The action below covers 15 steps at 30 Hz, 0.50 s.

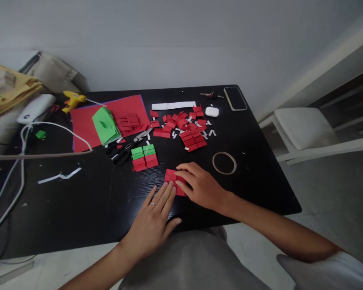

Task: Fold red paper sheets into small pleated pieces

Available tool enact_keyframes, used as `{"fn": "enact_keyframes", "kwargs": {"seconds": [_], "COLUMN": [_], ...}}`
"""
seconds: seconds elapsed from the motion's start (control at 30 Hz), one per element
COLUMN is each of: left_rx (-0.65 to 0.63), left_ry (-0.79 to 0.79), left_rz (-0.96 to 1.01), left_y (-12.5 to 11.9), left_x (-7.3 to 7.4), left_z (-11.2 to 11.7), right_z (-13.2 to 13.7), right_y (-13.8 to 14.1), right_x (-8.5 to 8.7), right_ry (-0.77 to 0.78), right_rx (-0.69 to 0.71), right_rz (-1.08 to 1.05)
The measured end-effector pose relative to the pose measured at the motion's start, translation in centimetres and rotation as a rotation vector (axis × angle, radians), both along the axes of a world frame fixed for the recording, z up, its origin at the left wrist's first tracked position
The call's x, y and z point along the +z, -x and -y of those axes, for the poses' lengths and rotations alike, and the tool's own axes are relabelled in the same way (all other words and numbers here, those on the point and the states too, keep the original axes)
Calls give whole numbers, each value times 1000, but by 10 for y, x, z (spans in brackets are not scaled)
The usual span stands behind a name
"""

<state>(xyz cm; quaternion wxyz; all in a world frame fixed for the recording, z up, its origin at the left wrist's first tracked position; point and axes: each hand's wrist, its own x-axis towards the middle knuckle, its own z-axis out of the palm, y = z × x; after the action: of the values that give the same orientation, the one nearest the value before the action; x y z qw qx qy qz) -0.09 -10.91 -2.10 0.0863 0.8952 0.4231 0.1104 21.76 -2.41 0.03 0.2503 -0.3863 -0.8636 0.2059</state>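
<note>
Smooth grey wall (157, 44) stands behind a black table (87, 209), whose surface shows fine wood-like grain and a soft shine near the hands. Left hand (155, 219) lies flat, palm down, its fingers long and nearly together, with a thin metal ring (153, 203) on one finger; its fingertips rest at the lower left edge of a small red folded paper (170, 175). This red paper lies flat on the table, under the fingertips of both hands. Right hand (204, 186) is arched over its right part, the fingers bent and somewhat apart; whether they pinch the paper, I cannot tell. Just beyond the left hand, a squarish folded piece (145, 158) is green in its far half and red in its near half, with straight creases. Farther past it lie scissors (138, 138) with black handles and metal blades, then a thick stack of green paper (104, 125) upon a wide red sheet (81, 125), and a yellow plastic glue gun (73, 100). Straight ahead of the right hand, many red folded pieces (193, 139) are heaped with small white scraps, and behind them lies a long white strip (174, 106). Beyond the right hand's wrist, a thin brownish hoop (224, 152) rests flat, round and hollow.
</note>
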Motion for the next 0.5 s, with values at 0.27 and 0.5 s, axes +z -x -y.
{"fn": "enact_keyframes", "kwargs": {"seconds": [0.27, 0.5], "left_rx": [241, 381], "left_ry": [93, 95], "left_rz": [407, 477], "left_y": [5, 9], "left_x": [8, 8], "left_z": [-19, -43], "right_z": [-9, -5], "right_y": [12, 6], "right_x": [-2, 10], "right_ry": [264, 485], "right_rx": [-125, -115], "right_rz": [31, -303]}}
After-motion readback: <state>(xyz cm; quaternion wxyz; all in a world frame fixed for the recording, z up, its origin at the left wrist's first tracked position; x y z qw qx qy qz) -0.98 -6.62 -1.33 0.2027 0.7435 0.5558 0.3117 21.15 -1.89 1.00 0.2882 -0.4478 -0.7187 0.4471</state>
